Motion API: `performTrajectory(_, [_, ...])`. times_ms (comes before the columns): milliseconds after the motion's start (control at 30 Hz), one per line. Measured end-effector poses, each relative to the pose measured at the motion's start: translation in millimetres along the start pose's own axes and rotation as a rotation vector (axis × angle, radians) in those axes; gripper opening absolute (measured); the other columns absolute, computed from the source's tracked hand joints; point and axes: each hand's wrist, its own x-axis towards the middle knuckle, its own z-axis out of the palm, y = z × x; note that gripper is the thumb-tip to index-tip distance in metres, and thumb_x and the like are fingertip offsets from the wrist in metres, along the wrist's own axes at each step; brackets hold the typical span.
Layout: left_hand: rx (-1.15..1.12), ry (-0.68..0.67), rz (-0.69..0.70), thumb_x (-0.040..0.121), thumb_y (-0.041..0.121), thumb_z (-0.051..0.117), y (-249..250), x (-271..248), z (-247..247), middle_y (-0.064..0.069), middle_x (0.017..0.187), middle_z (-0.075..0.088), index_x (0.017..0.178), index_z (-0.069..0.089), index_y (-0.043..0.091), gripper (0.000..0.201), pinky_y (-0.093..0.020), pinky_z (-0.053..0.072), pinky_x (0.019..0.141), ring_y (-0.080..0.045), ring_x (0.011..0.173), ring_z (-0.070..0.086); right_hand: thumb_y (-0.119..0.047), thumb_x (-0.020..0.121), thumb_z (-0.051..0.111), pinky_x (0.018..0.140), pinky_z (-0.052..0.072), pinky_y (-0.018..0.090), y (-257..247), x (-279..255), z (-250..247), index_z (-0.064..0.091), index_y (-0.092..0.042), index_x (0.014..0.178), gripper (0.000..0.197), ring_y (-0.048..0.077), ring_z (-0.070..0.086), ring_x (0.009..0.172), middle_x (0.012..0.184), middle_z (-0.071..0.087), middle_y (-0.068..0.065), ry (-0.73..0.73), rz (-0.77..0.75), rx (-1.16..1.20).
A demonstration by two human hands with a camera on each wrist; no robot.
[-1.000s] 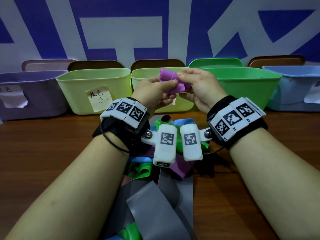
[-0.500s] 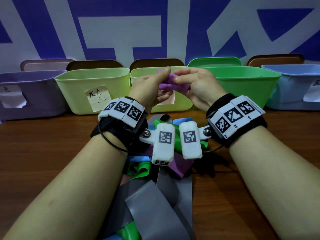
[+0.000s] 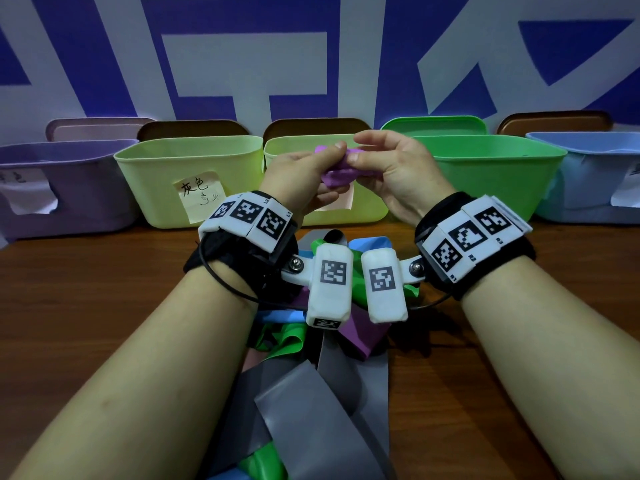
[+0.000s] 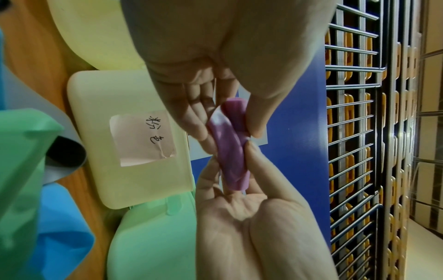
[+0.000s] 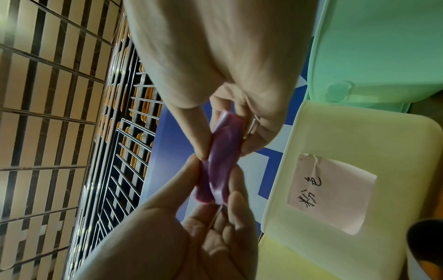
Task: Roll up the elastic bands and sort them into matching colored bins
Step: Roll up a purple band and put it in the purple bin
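Note:
A purple elastic band (image 3: 341, 171), rolled into a short thick tube, hangs in the air in front of the middle bin. My left hand (image 3: 323, 164) pinches its left end between thumb and fingers. My right hand (image 3: 360, 157) pinches the right end the same way. The left wrist view has the roll (image 4: 231, 145) lengthwise between the left hand (image 4: 230, 130) above and the right hand's fingers (image 4: 254, 157) below. From the right wrist the roll (image 5: 220, 161) is gripped by my right hand (image 5: 223, 144). A purple bin (image 3: 69, 188) stands far left.
Along the back stand a yellow-green bin with a handwritten note (image 3: 156, 174), a yellow bin with a pink note (image 3: 367, 209), a green bin (image 3: 502, 174) and a blue bin (image 3: 588, 181). Loose grey (image 3: 311, 393), green (image 3: 287, 337), blue and purple bands lie heaped under my wrists.
Both hands have turned the purple band between the fingers, so it went from a loose fold to a tighter roll. The hands rose a little.

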Motion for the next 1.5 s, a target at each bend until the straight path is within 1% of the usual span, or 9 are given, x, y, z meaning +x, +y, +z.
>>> performTrajectory(200, [-0.098,-0.004,0.016,0.092,0.019,0.063,1,1,-2,-0.01,0.08,0.069,0.096,0.064,0.007,0.013,-0.019,0.057,0.062,-0.012,0.063,0.068,-0.004,0.087,0.063,0.065,0.052,0.022,2,1,-2,0.056,-0.005,0.111,0.024,0.019,0.061,0.077,0.091,0.063,0.011,-0.017,0.094,-0.017])
performTrajectory(333, [-0.117,-0.003,0.014,0.092,0.012,0.061,2,1,-1,-0.013,0.086,0.068,0.093,0.064,0.006,0.006,-0.018,0.055,0.06,-0.016,0.069,0.069,-0.001,0.088,0.062,0.061,0.052,0.019,2,-1,-1,0.058,-0.008,0.102,0.016,0.014,0.062,0.07,0.084,0.063,0.007,-0.022,0.073,-0.042])
performTrajectory(533, [-0.119,-0.004,0.015,0.092,0.003,0.059,1,2,-1,-0.016,0.087,0.065,0.095,0.06,0.001,0.003,-0.02,0.057,0.062,-0.018,0.069,0.068,0.001,0.089,0.06,0.058,0.052,0.018,2,1,0,0.055,-0.003,0.109,0.021,0.012,0.062,0.066,0.085,0.061,0.008,0.034,0.04,0.023])
performTrajectory(700, [-0.085,0.009,0.019,0.093,0.009,0.06,3,1,1,-0.018,0.088,0.067,0.098,0.06,0.006,0.007,-0.021,0.057,0.06,-0.018,0.065,0.068,-0.006,0.089,0.063,0.057,0.049,0.018,4,1,-1,0.06,-0.011,0.091,0.006,0.012,0.059,0.062,0.079,0.061,0.005,0.077,-0.005,-0.101])
performTrajectory(833, [-0.021,-0.011,0.038,0.094,0.014,0.059,2,0,2,-0.013,0.086,0.067,0.108,0.061,0.01,0.015,-0.022,0.055,0.058,-0.018,0.064,0.067,-0.01,0.089,0.064,0.055,0.047,0.018,4,2,-2,0.061,-0.006,0.1,0.012,0.01,0.054,0.056,0.073,0.059,0.005,0.094,-0.006,-0.124])
performTrajectory(900, [-0.006,-0.032,0.031,0.095,0.015,0.058,2,0,2,-0.012,0.087,0.066,0.105,0.061,0.009,0.012,-0.023,0.054,0.059,-0.02,0.067,0.067,-0.011,0.089,0.064,0.056,0.047,0.018,5,2,-2,0.06,-0.005,0.103,0.016,0.011,0.054,0.057,0.073,0.059,0.005,0.092,-0.003,-0.13])
performTrajectory(1133, [0.047,-0.043,0.019,0.092,0.019,0.062,-1,2,2,-0.014,0.096,0.067,0.106,0.06,0.011,0.016,-0.026,0.053,0.065,-0.023,0.078,0.068,-0.018,0.091,0.063,0.052,0.046,0.02,4,3,-3,0.061,-0.013,0.09,0.005,0.011,0.049,0.056,0.069,0.055,0.002,0.106,0.022,-0.167])
performTrajectory(1333, [0.059,-0.008,0.025,0.094,0.025,0.06,-4,6,2,-0.009,0.096,0.067,0.104,0.061,0.012,0.017,-0.026,0.053,0.068,-0.019,0.082,0.065,-0.035,0.089,0.064,0.062,0.046,0.024,5,2,-2,0.06,-0.017,0.1,0.021,0.013,0.059,0.07,0.079,0.063,-0.002,0.065,0.06,-0.189])
performTrajectory(1500, [0.015,0.056,0.016,0.096,0.03,0.056,-6,11,2,-0.01,0.084,0.06,0.092,0.059,0.009,0.021,-0.025,0.051,0.062,-0.017,0.066,0.059,-0.004,0.082,0.07,0.066,0.052,0.028,7,5,0,0.052,-0.012,0.125,0.047,0.024,0.066,0.087,0.108,0.065,0.014,0.062,0.076,-0.127])
